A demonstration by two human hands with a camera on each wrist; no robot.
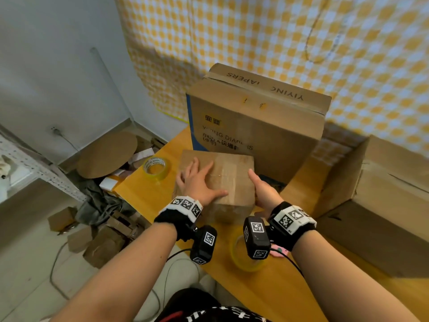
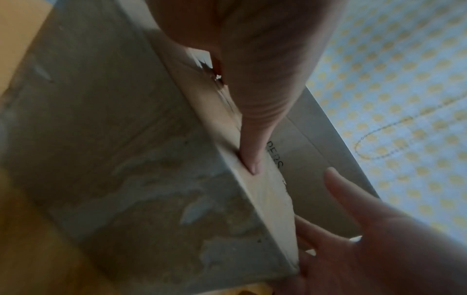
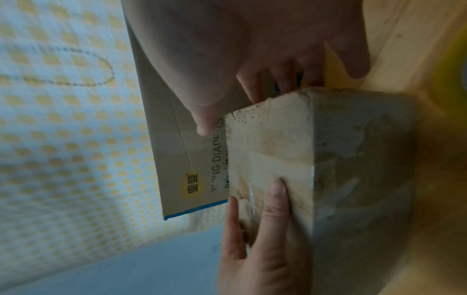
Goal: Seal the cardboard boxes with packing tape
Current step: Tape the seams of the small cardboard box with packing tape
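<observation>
Right, I see the small box sitting on the yellow table directly under and between both hands. My left hand lies flat on its top, fingers spread and straight, thumb reaching across toward the near edge. My right hand is against the box's right side, palm in, thumb up along the top right edge; fingers go down the far side and I can't tell how much they curl. In the left wrist view one left finger presses right on the top edge line. The top carries glossy clear tape, wrinkled, running over the edge onto the side.

Room to move: tight ahead, the big diaper carton stands just beyond the fingertips, close behind the small box, contact unclear. Right of the right hand, another large carton stands near. Left of the left hand, a tape roll lies flat near the table's left edge, apart from the box. A second tape roll sits below my right wrist, near side, partly hidden by the wrist camera. Table's left edge runs close outside the left hand; floor clutter of boxes below it.
</observation>
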